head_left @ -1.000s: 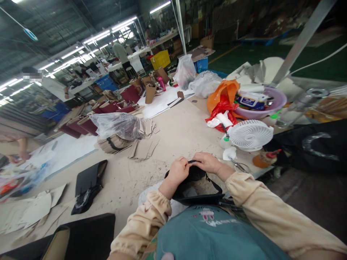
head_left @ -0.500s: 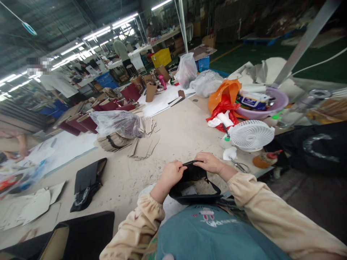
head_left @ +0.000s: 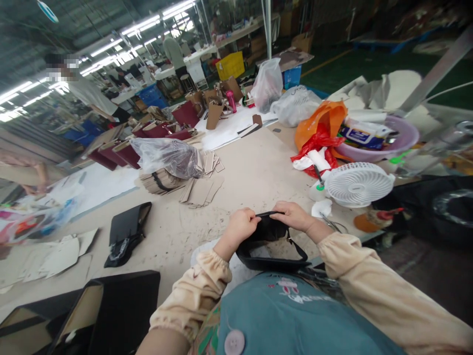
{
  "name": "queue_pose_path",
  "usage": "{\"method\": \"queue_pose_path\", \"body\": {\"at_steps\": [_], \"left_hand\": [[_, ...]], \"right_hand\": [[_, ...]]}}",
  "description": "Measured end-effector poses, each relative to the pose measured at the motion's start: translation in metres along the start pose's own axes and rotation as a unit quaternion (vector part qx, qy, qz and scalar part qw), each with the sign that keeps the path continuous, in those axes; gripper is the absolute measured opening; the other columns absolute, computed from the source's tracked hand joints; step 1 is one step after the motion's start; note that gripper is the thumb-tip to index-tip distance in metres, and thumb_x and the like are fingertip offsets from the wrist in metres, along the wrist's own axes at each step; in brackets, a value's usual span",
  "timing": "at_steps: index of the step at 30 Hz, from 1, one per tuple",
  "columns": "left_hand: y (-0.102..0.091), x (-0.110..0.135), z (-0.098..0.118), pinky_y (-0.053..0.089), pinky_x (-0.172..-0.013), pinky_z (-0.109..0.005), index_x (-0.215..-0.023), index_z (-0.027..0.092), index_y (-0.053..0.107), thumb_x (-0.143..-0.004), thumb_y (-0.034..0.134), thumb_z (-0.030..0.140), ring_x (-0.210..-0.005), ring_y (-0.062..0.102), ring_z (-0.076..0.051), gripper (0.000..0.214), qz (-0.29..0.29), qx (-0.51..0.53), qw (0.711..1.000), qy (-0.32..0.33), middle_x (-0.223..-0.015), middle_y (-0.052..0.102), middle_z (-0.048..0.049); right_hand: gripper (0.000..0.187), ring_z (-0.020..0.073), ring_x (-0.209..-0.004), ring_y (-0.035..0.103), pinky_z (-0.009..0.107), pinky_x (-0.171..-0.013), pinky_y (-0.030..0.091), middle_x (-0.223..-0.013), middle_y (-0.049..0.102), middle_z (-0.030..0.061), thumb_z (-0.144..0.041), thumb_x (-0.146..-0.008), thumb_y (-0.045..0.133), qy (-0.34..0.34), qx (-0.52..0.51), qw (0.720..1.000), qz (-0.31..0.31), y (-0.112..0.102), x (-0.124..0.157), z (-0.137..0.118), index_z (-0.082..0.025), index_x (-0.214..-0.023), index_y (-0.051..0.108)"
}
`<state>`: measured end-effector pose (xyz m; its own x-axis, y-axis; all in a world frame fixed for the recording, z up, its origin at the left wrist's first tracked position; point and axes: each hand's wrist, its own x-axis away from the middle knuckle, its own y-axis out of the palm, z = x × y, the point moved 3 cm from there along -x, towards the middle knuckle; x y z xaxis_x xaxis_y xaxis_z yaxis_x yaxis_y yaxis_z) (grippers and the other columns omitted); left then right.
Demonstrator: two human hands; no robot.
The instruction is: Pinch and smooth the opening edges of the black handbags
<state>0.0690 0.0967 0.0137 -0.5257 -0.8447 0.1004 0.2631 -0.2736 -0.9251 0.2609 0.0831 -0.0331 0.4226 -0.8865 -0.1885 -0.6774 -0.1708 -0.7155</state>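
Note:
A black handbag (head_left: 275, 264) with an open mouth and a light lining stands at the table's front edge, against my apron. My left hand (head_left: 242, 226) pinches the bag's far rim, thumb and fingers pressed together. Just to its right, my right hand (head_left: 293, 216) grips the same rim. A short stretch of black edge shows between the two hands. The bag's right side has a strap with a small metal fitting. Another black bag with a chain (head_left: 127, 229) lies on the table to the left, and larger black bags (head_left: 125, 305) stand at the lower left.
Stacked card pieces (head_left: 162, 181) under clear plastic lie ahead. To the right are a white fan (head_left: 358, 185), an orange bottle (head_left: 371, 220), scissors (head_left: 334, 224) and a purple basin (head_left: 406, 143). Maroon bags (head_left: 158, 129) stand farther off. A co-worker's arm (head_left: 41, 175) is at far left.
The view has shifted, so the surroundings sit a little differently in it. Both hands keep their hold on the rim, and the handbag's mouth looks slightly more open.

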Motion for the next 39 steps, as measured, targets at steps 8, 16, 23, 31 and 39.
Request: {"method": "queue_pose_path", "body": {"at_steps": [8,16,23,31,39], "left_hand": [[-0.005,-0.004,-0.001,0.045,-0.073,-0.025,-0.074,0.018,0.069,-0.089,0.050,0.034,-0.075,0.059,-0.015,0.029,-0.034,0.007,0.999,0.016,-0.083,0.066,-0.0045],[-0.002,-0.010,-0.002,0.047,-0.075,-0.027,-0.077,0.017,0.070,-0.089,0.049,0.035,-0.079,0.061,-0.017,0.030,-0.033,-0.013,0.999,0.008,-0.085,0.067,-0.0067],[-0.005,-0.009,-0.001,0.046,-0.071,-0.027,-0.078,0.017,0.070,-0.088,0.051,0.034,-0.076,0.062,-0.017,0.028,-0.028,-0.030,0.999,0.020,-0.083,0.068,-0.0070],[-0.003,-0.011,-0.002,0.044,-0.066,-0.028,-0.074,0.016,0.068,-0.088,0.050,0.031,-0.071,0.060,-0.017,0.027,-0.021,-0.039,0.998,0.040,-0.078,0.066,-0.0068],[0.000,-0.003,0.001,0.041,-0.064,-0.028,-0.073,0.017,0.067,-0.087,0.052,0.030,-0.068,0.058,-0.017,0.025,-0.024,-0.032,0.997,0.059,-0.076,0.065,-0.0049]], "right_hand": [[0.036,0.0155,-0.072,0.055,0.028,-0.068,0.043,-0.070,0.057,0.0027,-0.049,-0.089,0.049,0.010,-0.035,0.999,0.011,-0.001,-0.004,0.007,-0.021,-0.080,0.070],[0.039,0.0146,-0.067,0.054,0.027,-0.066,0.044,-0.067,0.054,0.0016,-0.051,-0.088,0.049,0.019,-0.052,0.998,0.012,-0.001,-0.007,0.010,-0.020,-0.078,0.070],[0.035,0.0161,-0.073,0.057,0.029,-0.069,0.045,-0.073,0.061,0.0036,-0.049,-0.088,0.050,0.021,-0.061,0.997,0.036,0.001,-0.006,0.008,-0.020,-0.080,0.070],[0.032,0.0159,-0.072,0.056,0.029,-0.069,0.045,-0.070,0.058,0.0030,-0.045,-0.089,0.050,0.027,-0.077,0.996,0.045,0.000,-0.004,0.001,-0.021,-0.079,0.069],[0.025,0.0160,-0.072,0.055,0.029,-0.068,0.043,-0.069,0.058,0.0022,-0.039,-0.089,0.053,0.031,-0.098,0.994,0.041,0.002,0.007,-0.002,-0.021,-0.080,0.068]]}}
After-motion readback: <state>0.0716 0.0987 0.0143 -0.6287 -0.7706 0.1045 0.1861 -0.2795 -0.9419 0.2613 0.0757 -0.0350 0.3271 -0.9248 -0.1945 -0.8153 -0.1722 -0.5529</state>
